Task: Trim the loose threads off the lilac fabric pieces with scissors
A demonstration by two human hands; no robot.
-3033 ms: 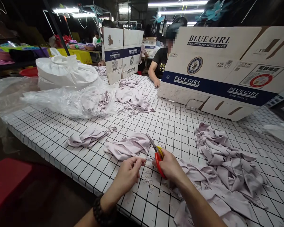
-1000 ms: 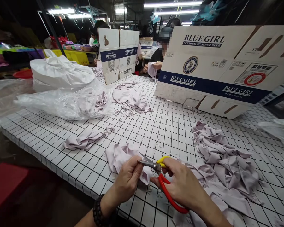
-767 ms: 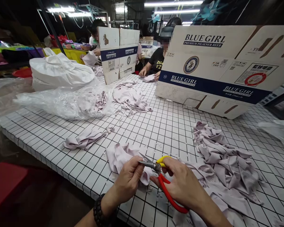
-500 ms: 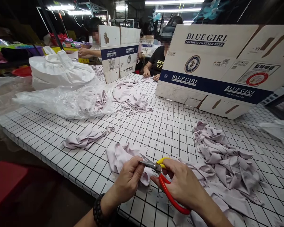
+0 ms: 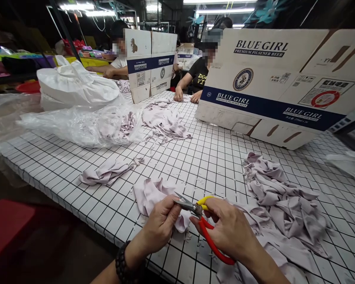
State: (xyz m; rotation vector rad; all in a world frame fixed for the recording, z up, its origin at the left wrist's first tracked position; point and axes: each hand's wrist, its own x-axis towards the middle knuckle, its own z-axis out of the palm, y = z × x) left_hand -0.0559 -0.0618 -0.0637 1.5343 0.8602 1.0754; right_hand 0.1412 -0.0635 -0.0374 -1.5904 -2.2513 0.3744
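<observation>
My right hand point(image 5: 229, 227) grips scissors point(image 5: 208, 236) with one yellow and one red handle. Their blades, slightly apart, point left and reach the fingertips of my left hand point(image 5: 161, 223). Thumb and forefinger of that hand are pinched together at the edge of a pale lilac cloth piece point(image 5: 149, 195), which hangs down onto the table. The exact spot between the blades is too small to make out. Right of my right hand lies a heap of similar cloth pieces point(image 5: 284, 201). Another single piece point(image 5: 106, 173) rests on the left.
A grid-patterned table point(image 5: 215, 157) carries small scraps. Two cardboard beer boxes point(image 5: 245, 59) point(image 5: 154, 47) stand at the back. A clear plastic bag point(image 5: 85, 126) and a white sack point(image 5: 77, 86) sit left, near a further cloth pile point(image 5: 165, 120). Two co-workers sit across, their hands apart from mine.
The scissors' handles have come slightly closer together; my left hand has hardly moved. Across the table, one co-worker's hand has shifted left, and the far-left co-worker's arms have lowered.
</observation>
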